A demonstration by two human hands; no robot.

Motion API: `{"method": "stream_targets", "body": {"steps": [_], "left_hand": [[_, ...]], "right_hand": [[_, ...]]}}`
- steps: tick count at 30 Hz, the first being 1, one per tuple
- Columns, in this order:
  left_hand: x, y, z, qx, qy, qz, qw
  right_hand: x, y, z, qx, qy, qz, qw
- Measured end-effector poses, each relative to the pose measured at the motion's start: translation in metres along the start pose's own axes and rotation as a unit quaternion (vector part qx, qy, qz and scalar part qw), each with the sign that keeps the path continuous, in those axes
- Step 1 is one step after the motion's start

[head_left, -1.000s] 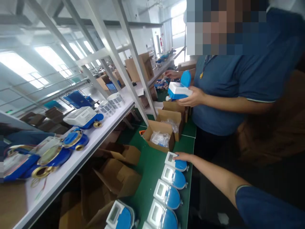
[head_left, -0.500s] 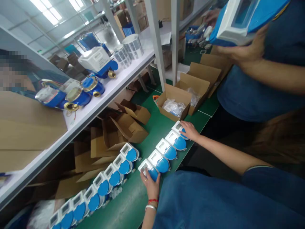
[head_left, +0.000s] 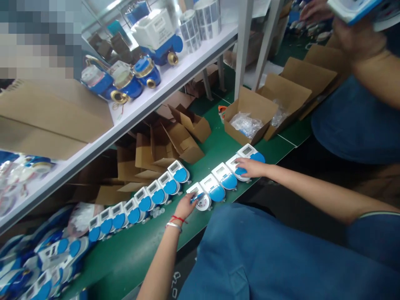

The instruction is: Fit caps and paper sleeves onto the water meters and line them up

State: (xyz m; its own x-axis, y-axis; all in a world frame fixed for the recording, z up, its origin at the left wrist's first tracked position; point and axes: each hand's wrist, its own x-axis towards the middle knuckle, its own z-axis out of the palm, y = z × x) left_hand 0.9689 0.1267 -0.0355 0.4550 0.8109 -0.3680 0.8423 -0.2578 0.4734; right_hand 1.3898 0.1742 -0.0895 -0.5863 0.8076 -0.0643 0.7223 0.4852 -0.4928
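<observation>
Steady the right row's nearest meter (head_left: 204, 203) when moving its raised lid (head_left: 196, 197). Left hand (head_left: 185, 207), half-curled, touches that lid; right hand (head_left: 251, 168), loosely bent, a farther meter (head_left: 232, 162). I cannot tell either's grip.

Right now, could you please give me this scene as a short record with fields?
left hand: at the raised blue cover of one meter
right hand: on another meter, second from the row's far end
near row: five meters on the green bench
far row: more meters, open boxes beyond
co-worker's hand: holding a white-and-blue device
</observation>
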Motion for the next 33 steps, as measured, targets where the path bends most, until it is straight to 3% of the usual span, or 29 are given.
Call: {"method": "stream_targets", "body": {"steps": [3, 6, 9, 11, 13, 17, 21, 25, 29, 33], "left_hand": [[0.011, -0.001, -0.018, -0.003, 0.000, -0.016, 1.000], [0.014, 0.004, -0.024, 0.003, -0.002, -0.010, 1.000], [0.009, 0.020, -0.017, 0.050, 0.073, 0.028, 0.996], [0.004, 0.036, -0.002, 0.098, 0.140, 0.055, 0.984], [0.004, 0.056, 0.021, 0.130, 0.160, 0.081, 0.975], [0.015, 0.084, 0.074, 0.155, 0.105, 0.103, 0.977], [0.028, 0.087, 0.097, 0.170, 0.085, 0.100, 0.977], [0.024, 0.081, 0.087, 0.181, 0.106, 0.121, 0.970], [0.020, 0.081, 0.063, 0.185, 0.131, 0.132, 0.965], [0.027, 0.076, 0.036, 0.203, 0.150, 0.118, 0.960]], "right_hand": [[0.019, 0.006, -0.011, 0.006, -0.001, 0.006, 1.000], [0.028, 0.003, -0.019, 0.004, 0.012, 0.012, 1.000], [0.024, -0.018, -0.023, -0.009, 0.058, 0.027, 0.998], [0.016, -0.043, -0.020, -0.021, 0.100, 0.026, 0.994], [0.008, -0.074, -0.007, -0.027, 0.117, 0.004, 0.993], [-0.002, -0.116, 0.042, -0.046, 0.067, -0.039, 0.996], [0.000, -0.114, 0.074, -0.084, 0.047, -0.004, 0.995], [0.005, -0.105, 0.059, -0.110, 0.035, -0.028, 0.993], [0.018, -0.109, 0.030, -0.130, 0.034, -0.056, 0.989], [0.038, -0.108, 0.014, -0.139, 0.074, -0.028, 0.987]]}}
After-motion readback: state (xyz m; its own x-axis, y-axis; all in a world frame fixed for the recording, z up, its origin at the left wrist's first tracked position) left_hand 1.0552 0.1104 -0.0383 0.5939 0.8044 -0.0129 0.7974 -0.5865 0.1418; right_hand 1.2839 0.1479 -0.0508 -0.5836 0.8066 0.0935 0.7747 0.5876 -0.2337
